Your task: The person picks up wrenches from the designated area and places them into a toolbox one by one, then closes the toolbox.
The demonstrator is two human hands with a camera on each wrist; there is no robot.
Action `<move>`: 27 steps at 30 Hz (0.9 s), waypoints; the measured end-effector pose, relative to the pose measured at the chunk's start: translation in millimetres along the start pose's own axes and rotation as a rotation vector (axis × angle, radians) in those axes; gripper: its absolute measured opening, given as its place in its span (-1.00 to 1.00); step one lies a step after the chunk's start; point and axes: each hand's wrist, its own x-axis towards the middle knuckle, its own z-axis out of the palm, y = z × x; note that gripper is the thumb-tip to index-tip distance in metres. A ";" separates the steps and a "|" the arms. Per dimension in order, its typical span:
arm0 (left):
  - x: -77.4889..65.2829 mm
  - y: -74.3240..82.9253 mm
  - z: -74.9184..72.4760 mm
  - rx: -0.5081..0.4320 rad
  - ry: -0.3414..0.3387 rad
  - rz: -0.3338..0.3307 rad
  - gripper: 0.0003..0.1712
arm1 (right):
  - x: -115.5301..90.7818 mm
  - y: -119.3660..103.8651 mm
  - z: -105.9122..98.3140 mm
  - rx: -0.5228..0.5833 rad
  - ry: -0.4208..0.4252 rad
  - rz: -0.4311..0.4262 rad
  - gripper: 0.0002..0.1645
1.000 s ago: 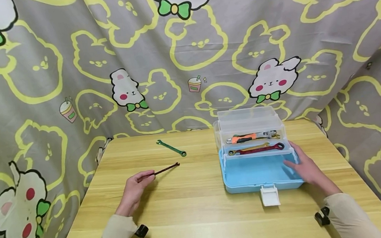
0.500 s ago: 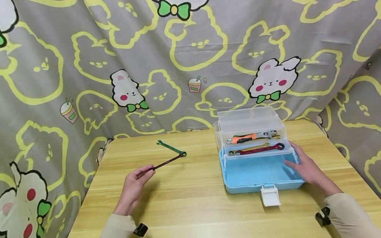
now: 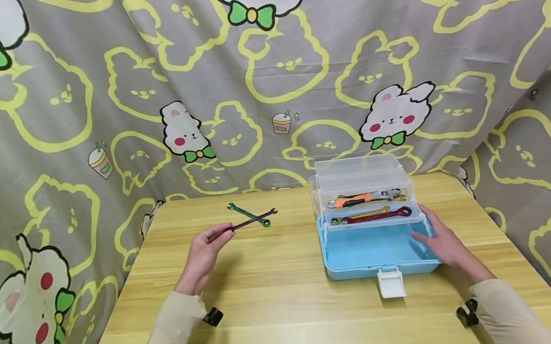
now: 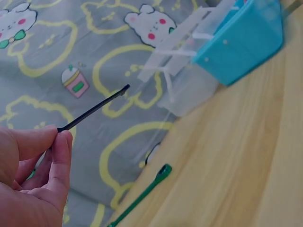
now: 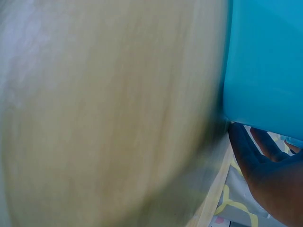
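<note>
A dark purple-red wrench is pinched by its near end between the thumb and fingers of my left hand, held up off the table. Below and behind it, a green ratchet wrench lies on the wood; in the head view the two cross. My right hand holds the right side wall of an open blue toolbox, thumb over the rim and fingers along the outside. In the right wrist view, fingers touch the blue wall. Clear upper trays hold a red wrench, a yellow wrench and an orange-handled tool.
The toolbox's white latch hangs down at the front. Its blue bottom compartment shows bare plastic. A wooden table carries everything, and a patterned curtain stands behind and at both sides.
My left hand has moved forward and right, carrying the dark wrench from in front of the green wrench to over it. The right hand and toolbox have stayed put.
</note>
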 end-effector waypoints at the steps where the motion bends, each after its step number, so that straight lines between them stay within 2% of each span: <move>1: 2.8 1.7 4.6 -0.005 -0.008 0.004 -0.41 | -0.3 0.0 0.1 0.000 0.001 0.001 0.02; 11: 37.3 12.4 61.2 -0.064 -0.077 0.080 -0.57 | 0.1 0.0 0.2 0.014 -0.003 0.001 0.02; 18: 57.4 18.1 101.2 -0.093 -0.107 0.117 -0.57 | 0.2 -1.7 -0.1 0.013 0.000 -0.001 0.02; 27: 78.3 19.3 136.1 -0.081 -0.140 0.143 -0.59 | -0.4 -0.1 -0.3 0.015 0.002 0.007 0.03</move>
